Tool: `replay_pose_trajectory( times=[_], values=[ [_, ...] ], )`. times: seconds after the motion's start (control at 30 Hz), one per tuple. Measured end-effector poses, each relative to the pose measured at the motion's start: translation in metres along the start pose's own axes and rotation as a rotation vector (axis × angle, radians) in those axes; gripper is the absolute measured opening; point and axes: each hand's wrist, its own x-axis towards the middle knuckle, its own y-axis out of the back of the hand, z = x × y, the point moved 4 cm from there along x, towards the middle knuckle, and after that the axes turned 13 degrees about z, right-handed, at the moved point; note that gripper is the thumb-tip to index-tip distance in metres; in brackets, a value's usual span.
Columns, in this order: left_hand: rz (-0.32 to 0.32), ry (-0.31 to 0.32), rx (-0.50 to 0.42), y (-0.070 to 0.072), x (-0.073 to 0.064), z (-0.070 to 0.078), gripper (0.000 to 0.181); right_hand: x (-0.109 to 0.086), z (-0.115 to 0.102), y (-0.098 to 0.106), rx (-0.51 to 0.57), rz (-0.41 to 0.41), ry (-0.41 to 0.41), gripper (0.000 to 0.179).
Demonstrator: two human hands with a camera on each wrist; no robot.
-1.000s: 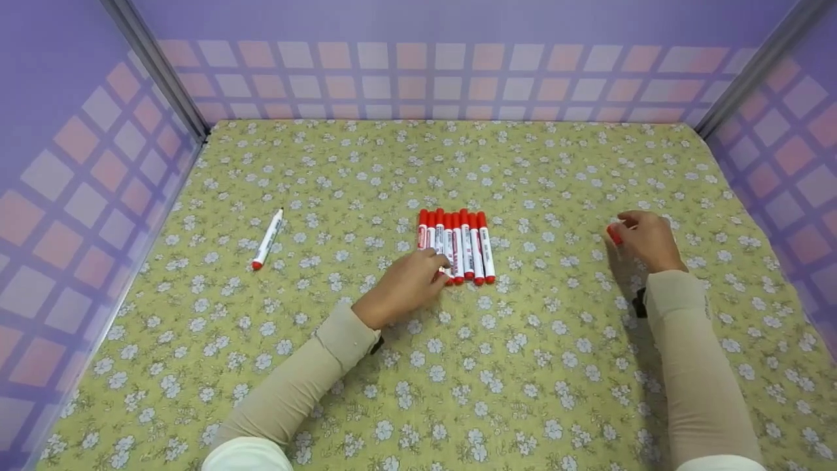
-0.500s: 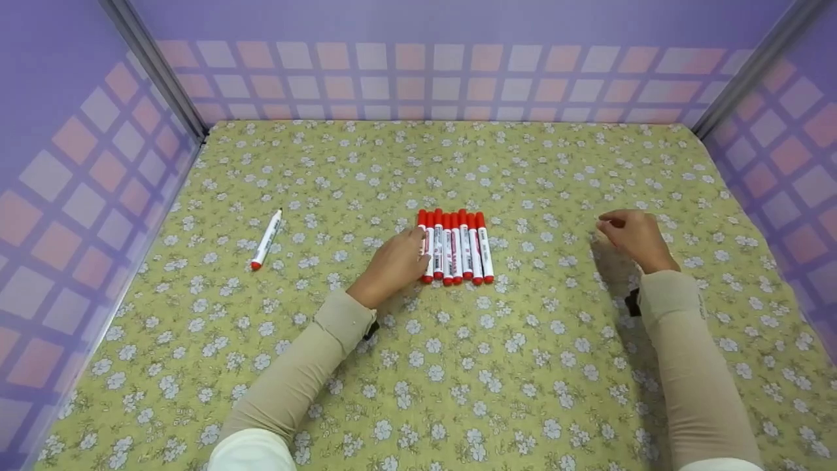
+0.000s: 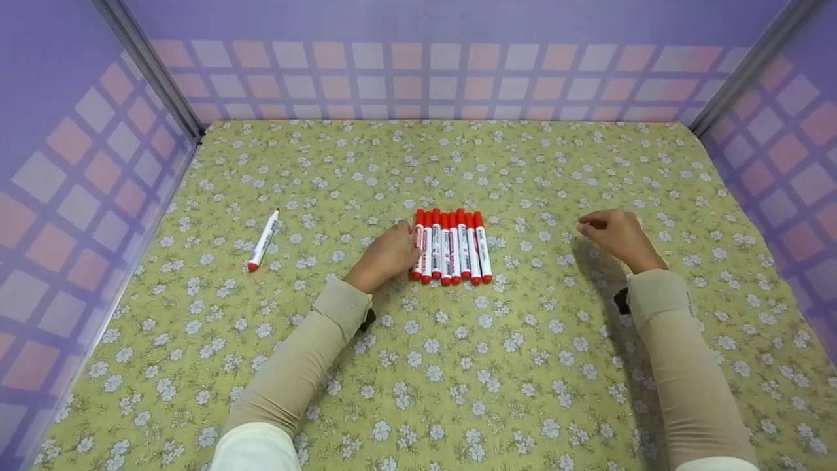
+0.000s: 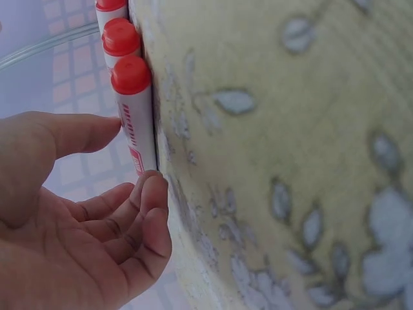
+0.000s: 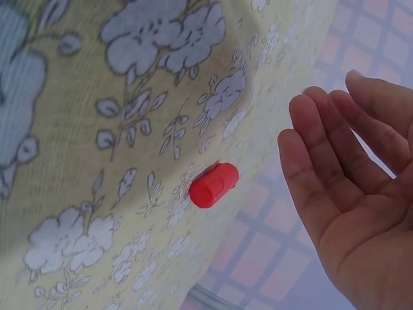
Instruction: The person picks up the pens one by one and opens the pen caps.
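A row of white markers (image 3: 452,245) with red caps lies side by side at the middle of the table. My left hand (image 3: 387,252) is at the left end of the row, its fingertips at the outermost marker (image 4: 137,129). In the left wrist view the thumb lies against the marker's barrel and the other fingers curve loosely close by it. On the right, my right hand (image 3: 620,237) is held over the cloth, fingers loosely bent with nothing in them. A red marker cap (image 5: 214,185) lies on the cloth apart from that hand; the head view does not show it.
An uncapped white marker (image 3: 264,241) with a dark tip and red end lies alone at the left. A yellow-green floral cloth (image 3: 556,399) covers the table. Purple checked panels (image 3: 418,72) stand along the back and both sides.
My left hand has moved left from the row's lower part to its left edge, uncovering the markers. My right hand has drifted left, and the red cap seen at its fingertips has gone from the head view.
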Motion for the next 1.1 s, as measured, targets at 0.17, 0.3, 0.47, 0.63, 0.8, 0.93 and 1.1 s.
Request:
replay_pose_trajectory(
  times=[0.17,0.3,0.47,0.63,0.8,0.93,1.1],
  values=[
    [-0.023,0.028,-0.027,-0.003,0.002,-0.001,0.045,0.001,-0.006,-0.005,-0.012,-0.036,-0.008,0.043],
    [-0.026,0.014,-0.034,-0.004,0.005,0.0,0.048,0.001,-0.012,-0.008,-0.019,-0.058,-0.005,0.043],
    [-0.021,0.027,-0.055,-0.005,0.009,0.0,0.042,0.001,-0.018,-0.012,-0.021,-0.071,0.018,0.041],
    [-0.02,0.045,-0.094,-0.005,0.011,-0.003,0.032,0.002,-0.024,-0.015,-0.032,-0.074,0.034,0.041],
    [-0.023,0.032,-0.122,-0.004,0.013,-0.003,0.025,0.002,-0.029,-0.019,-0.037,-0.084,0.048,0.039],
    [-0.033,0.051,-0.121,-0.002,0.014,-0.004,0.019,0.002,-0.033,-0.02,-0.038,-0.09,0.065,0.038],
    [-0.054,0.086,-0.148,-0.001,0.013,-0.005,0.017,0.002,-0.033,-0.02,-0.042,-0.097,0.068,0.038]
  ],
)
